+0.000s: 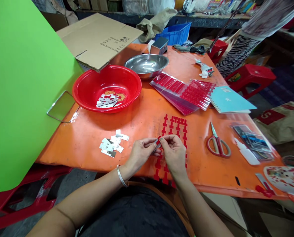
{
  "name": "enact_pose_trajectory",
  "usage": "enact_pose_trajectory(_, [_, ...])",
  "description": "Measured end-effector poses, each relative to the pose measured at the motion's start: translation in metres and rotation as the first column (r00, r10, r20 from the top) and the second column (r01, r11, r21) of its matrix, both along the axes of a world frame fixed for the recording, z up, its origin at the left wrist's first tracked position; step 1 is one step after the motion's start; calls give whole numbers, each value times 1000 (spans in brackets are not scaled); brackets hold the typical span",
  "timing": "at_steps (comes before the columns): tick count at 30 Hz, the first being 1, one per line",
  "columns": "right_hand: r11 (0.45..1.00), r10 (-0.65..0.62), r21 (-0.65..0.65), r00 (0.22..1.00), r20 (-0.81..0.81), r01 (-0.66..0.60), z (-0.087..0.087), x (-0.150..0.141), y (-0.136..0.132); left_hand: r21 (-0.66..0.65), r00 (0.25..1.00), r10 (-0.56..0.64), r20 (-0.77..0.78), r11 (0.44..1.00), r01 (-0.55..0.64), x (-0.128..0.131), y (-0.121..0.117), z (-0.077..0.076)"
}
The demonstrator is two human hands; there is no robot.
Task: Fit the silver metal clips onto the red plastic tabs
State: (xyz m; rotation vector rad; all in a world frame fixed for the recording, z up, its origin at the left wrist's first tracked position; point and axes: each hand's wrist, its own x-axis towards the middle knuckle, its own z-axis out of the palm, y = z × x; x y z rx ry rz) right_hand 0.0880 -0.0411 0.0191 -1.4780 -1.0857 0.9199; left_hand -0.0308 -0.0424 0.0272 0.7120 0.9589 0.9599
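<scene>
My left hand and my right hand meet over the orange table, fingertips pinched together on a small metal piece with a red part. Under them lie rows of small red plastic pieces. A pile of small metal plates sits just left of my left hand. More of these plates lie in the red bowl farther back.
A steel bowl, clear sheets of red parts, a blue notebook, red-handled scissors and a white tube lie on the table. A green board stands at left. A person in a striped garment stands far right.
</scene>
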Motion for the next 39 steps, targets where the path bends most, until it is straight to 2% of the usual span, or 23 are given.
enact_pose_trajectory(5, [1000,-26,-6,997,-67,26,-5,1,1,18,1000,18,5,1000,-18,3,-2,1])
enact_pose_trajectory(11, [998,-44,-50,960,-275,31,-4,-2,2,57,998,58,7,997,-58,6,-3,1])
enact_pose_trajectory(15, [994,-92,-96,859,-503,50,5,-1,6,62,999,42,25,997,-43,6,-1,3])
enact_pose_trajectory(19, [984,-68,-169,768,-637,-53,9,4,10,10,999,16,46,1000,-16,4,2,8])
enact_pose_trajectory(23, [975,-13,-187,816,-577,-117,5,6,10,-11,1000,0,30,1000,0,2,4,9])
enact_pose_trajectory(27, [988,5,-134,880,-475,-78,-2,3,7,-11,996,-77,49,997,78,-1,5,9])
enact_pose_trajectory(29, [991,36,-103,906,-422,-87,-4,2,5,-42,997,-77,30,996,78,-3,5,7])
enact_pose_trajectory(32, [984,100,-103,933,-346,-144,-6,-1,2,-46,997,-55,-58,998,53,-5,7,2])
enact_pose_trajectory(35, [977,140,-110,941,-307,-181,-8,-1,3,22,978,-110,-175,993,116,-8,13,-1])
enact_pose_trajectory(37, [972,164,-118,945,-284,-205,-9,3,6,83,950,-144,-278,981,173,-13,23,2])
enact_pose_trajectory(39, [970,171,-124,952,-253,-207,-11,12,13,195,907,-87,-412,964,180,-25,40,12])
